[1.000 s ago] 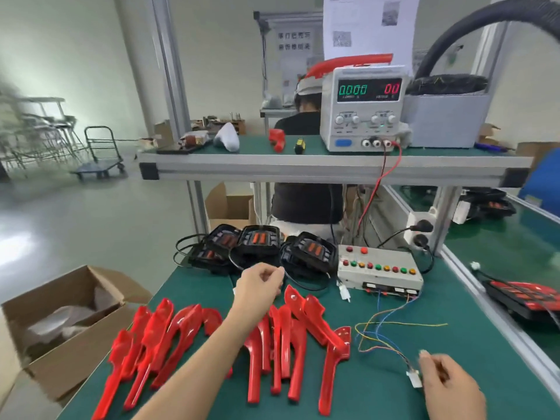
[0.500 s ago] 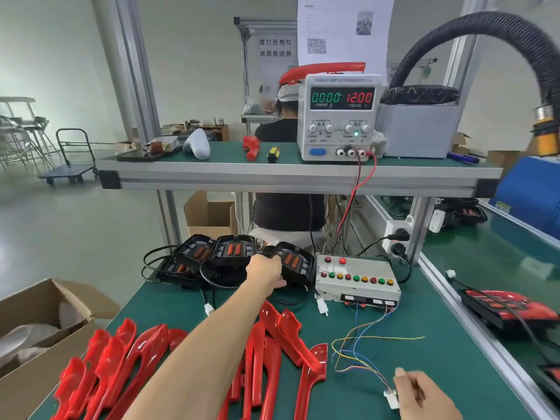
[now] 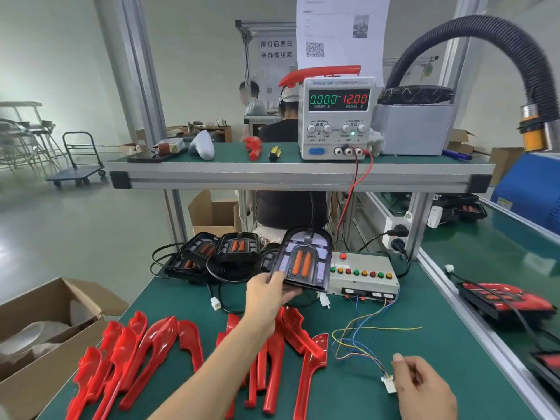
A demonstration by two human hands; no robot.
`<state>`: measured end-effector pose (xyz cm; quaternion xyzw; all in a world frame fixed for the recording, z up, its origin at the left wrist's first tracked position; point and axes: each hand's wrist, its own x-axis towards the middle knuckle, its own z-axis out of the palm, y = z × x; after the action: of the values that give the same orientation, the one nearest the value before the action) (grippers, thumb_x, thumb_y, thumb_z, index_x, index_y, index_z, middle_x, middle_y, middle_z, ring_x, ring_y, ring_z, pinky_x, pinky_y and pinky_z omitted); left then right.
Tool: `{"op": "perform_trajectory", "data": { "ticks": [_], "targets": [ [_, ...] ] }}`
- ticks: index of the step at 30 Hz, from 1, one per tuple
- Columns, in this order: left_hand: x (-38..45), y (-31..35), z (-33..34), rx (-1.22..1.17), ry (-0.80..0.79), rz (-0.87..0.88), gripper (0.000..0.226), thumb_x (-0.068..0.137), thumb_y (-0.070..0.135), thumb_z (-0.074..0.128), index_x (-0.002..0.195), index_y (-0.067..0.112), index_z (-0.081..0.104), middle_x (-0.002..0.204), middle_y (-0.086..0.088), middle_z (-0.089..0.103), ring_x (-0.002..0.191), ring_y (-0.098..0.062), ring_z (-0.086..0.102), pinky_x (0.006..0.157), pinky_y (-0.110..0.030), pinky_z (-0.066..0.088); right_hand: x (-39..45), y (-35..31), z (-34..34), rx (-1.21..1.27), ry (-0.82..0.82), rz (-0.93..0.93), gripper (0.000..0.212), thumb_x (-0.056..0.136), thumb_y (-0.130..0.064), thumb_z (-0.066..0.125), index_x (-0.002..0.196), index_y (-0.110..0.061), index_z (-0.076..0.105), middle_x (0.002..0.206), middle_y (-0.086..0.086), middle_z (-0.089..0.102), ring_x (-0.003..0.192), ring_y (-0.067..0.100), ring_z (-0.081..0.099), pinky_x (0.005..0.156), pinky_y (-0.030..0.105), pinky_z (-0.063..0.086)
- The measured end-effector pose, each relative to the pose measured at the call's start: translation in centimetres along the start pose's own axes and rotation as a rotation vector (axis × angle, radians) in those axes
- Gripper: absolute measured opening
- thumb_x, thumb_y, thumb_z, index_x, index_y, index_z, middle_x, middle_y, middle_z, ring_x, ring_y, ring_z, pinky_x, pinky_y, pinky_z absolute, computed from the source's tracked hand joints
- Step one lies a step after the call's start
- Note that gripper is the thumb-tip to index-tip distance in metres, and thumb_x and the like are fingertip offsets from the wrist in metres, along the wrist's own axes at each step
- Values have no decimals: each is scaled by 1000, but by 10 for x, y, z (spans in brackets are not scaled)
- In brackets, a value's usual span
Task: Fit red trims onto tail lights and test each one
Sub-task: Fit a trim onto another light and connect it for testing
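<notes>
— Two hands up, and your left hand [image 3: 268, 294] has a tail light [image 3: 303, 262] pinched by its near edge, thumb on top, fingers curled underneath, tilted up off the green bench mat [image 3: 424, 313] with its two orange strips facing you.

— And your right hand [image 3: 424, 389]?

— Low at the near right, fingertips pinching the white connector [image 3: 389, 383] at the end of the coloured wires [image 3: 357, 338], which run back to the test box [image 3: 363, 274] with its row of buttons.

— Where's the rest of your stock?

— More tail lights [image 3: 224, 256] sit in a black cluster at the back, just left of the one you hold, cables looped around them. Red trims [image 3: 145, 350] lie spread across the near mat on both sides of your left forearm. On the shelf above, the power supply [image 3: 336, 116] reads 0.000 and 12.00. A cardboard box [image 3: 45, 328] stands open off the bench's left edge.
</notes>
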<state>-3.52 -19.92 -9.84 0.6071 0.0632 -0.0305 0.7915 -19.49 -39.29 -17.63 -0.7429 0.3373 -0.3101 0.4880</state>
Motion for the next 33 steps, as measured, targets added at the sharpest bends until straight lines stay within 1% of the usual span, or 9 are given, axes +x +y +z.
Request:
{"op": "perform_trajectory", "data": {
  "ticks": [4,9,13,16,19,22,25,28,33],
  "targets": [
    [-64,-11,6,-78,-116,38,18,102,5,50,104,-5,66,100,-18,77,88,-30,77,71,-28,61,-9,1,-7,215,23,-54,20,92,-16,72,77,-29,70,75,3,73,76,15,63,67,3,43],
    [-127,-48,17,-91,-213,33,14,103,5,53,112,-2,61,101,-16,77,96,-30,75,83,-37,62,-22,1,-21,377,-147,-249,21,100,-35,53,109,-37,72,81,-6,72,69,5,60,63,7,47],
    [-150,-75,25,-59,-276,-19,12,101,5,56,113,4,57,99,-11,78,98,-24,75,83,-32,61,-22,2,-26,537,-292,-184,40,96,-64,49,111,-35,72,71,6,69,55,9,56,47,15,40],
    [-154,-86,26,-29,-316,-59,12,101,4,55,113,6,56,101,-12,78,99,-27,75,78,-28,60,-19,5,-27,596,-317,-87,62,80,-87,50,114,-39,70,83,1,75,61,15,60,53,24,43],
    [-154,-90,18,134,-378,-24,13,100,14,58,113,16,60,101,-11,77,92,-27,76,76,-31,61,-13,9,-22,579,-340,-8,61,94,-70,42,114,-18,69,106,13,76,89,28,68,81,45,51],
    [-152,-89,5,492,-369,136,18,93,36,65,109,28,66,91,0,77,78,-17,74,74,-36,62,-7,13,-17,517,-330,33,45,109,-43,37,99,-10,65,94,24,71,70,22,63,61,39,52],
    [-149,-86,-12,765,-158,391,20,92,44,64,104,29,68,81,11,72,77,-9,66,77,-30,53,-6,13,-19,470,-311,25,42,109,-42,38,89,-15,64,73,17,64,51,19,54,39,31,44],
    [-141,-81,-28,982,-11,489,14,98,30,59,94,19,67,89,6,68,88,-18,65,78,-32,47,-5,12,-20,482,-291,31,44,101,-49,38,84,-16,62,66,7,61,48,16,52,39,30,44],
    [-113,-56,-16,1281,71,391,23,99,33,50,100,17,67,109,1,61,103,-24,63,80,-35,47,-3,13,-18,501,-278,42,43,106,-44,36,83,-19,63,64,4,61,50,17,51,39,30,42]
  ]
}}
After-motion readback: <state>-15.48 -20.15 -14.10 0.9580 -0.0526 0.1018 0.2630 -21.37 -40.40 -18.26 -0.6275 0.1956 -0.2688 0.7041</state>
